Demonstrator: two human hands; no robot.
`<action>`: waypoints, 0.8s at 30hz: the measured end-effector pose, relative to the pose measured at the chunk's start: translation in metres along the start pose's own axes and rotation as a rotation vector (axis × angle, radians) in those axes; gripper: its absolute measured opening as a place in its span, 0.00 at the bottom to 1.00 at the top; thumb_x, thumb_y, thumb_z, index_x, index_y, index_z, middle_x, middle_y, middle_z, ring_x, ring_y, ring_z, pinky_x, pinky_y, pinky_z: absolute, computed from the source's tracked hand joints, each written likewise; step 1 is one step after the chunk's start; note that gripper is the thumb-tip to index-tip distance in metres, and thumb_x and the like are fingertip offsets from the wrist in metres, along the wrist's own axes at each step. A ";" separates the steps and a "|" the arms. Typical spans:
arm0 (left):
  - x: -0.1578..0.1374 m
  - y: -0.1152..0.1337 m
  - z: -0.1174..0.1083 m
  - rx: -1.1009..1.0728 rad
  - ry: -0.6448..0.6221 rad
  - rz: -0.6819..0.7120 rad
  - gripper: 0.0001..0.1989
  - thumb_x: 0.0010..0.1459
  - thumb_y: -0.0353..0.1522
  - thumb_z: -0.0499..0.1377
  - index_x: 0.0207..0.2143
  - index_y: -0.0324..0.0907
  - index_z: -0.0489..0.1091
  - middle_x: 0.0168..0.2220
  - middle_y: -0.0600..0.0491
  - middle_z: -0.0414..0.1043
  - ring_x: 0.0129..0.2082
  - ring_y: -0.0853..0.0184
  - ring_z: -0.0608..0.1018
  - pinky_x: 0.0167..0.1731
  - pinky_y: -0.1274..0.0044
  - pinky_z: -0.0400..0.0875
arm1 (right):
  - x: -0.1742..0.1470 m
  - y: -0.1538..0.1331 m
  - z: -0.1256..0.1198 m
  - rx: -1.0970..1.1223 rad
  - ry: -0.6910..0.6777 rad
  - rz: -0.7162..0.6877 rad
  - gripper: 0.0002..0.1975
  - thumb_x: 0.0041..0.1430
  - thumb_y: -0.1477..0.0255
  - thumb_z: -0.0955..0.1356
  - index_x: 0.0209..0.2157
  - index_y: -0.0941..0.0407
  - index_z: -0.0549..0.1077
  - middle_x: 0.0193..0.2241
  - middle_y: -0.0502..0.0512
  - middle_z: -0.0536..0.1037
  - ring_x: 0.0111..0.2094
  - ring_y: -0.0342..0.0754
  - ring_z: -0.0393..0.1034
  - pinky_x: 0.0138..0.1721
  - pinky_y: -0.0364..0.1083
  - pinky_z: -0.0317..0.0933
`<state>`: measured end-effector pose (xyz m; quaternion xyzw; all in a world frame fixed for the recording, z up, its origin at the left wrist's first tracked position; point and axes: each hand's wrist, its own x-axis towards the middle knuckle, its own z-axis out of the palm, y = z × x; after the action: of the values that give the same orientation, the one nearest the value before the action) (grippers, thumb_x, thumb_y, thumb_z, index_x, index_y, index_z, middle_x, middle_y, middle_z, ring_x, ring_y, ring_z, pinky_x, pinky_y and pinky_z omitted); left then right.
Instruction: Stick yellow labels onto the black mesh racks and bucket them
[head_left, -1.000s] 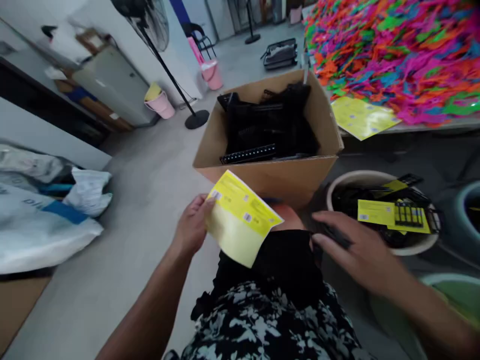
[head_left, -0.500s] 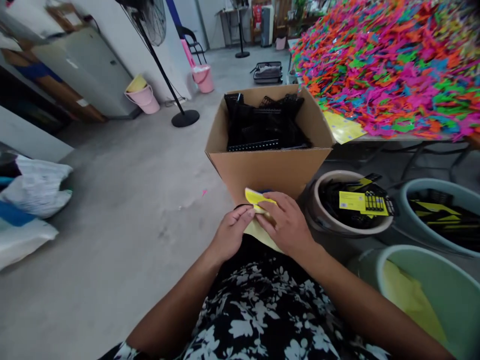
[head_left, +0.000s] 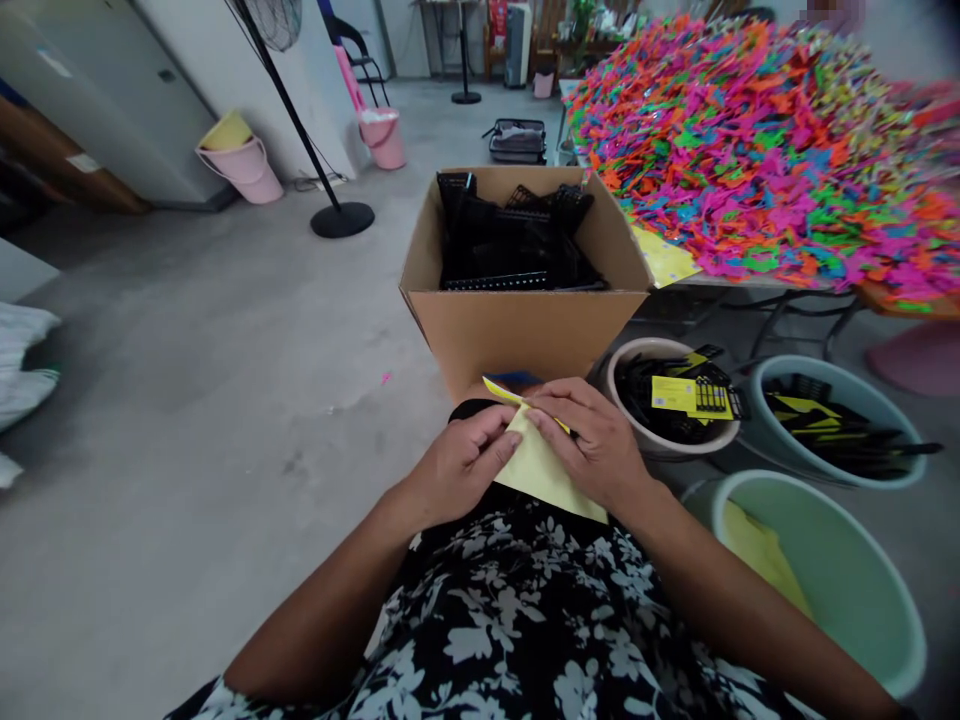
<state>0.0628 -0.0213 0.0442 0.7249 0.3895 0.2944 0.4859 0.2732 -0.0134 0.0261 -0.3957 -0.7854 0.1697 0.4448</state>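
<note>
A yellow paper card [head_left: 541, 468] lies over my lap, pinched from both sides. My left hand [head_left: 459, 462] grips its left edge and my right hand [head_left: 594, 442] presses its upper right part, fingertips almost meeting at the top fold. Just beyond my hands stands an open cardboard box [head_left: 525, 325] filled with black plastic combs [head_left: 517, 245]. A white basin [head_left: 651, 350] to the right of my hands holds black combs and a yellow card with combs on it [head_left: 686, 395].
A green bucket [head_left: 862, 590] with yellow sheets is at lower right, a blue-grey basin [head_left: 825, 470] with black items beyond it. A table heaped with coloured plastic pieces [head_left: 757, 150] fills the upper right. A fan stand [head_left: 341, 218] and pink buckets [head_left: 244, 170] stand on the grey floor.
My right hand came from beside the white basin onto the yellow card, and both hands brought the card down to my lap. The view swung rightward.
</note>
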 end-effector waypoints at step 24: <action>-0.025 0.001 -0.014 -0.201 0.050 -0.166 0.17 0.69 0.41 0.59 0.55 0.47 0.76 0.43 0.51 0.80 0.38 0.64 0.78 0.39 0.73 0.73 | 0.011 -0.012 -0.007 0.446 0.048 0.529 0.12 0.65 0.60 0.73 0.35 0.54 0.80 0.22 0.46 0.72 0.20 0.40 0.63 0.21 0.42 0.57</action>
<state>0.0383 -0.0359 0.0488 0.6305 0.4285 0.3087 0.5689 0.2697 -0.0131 0.0436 -0.4824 -0.5883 0.4373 0.4795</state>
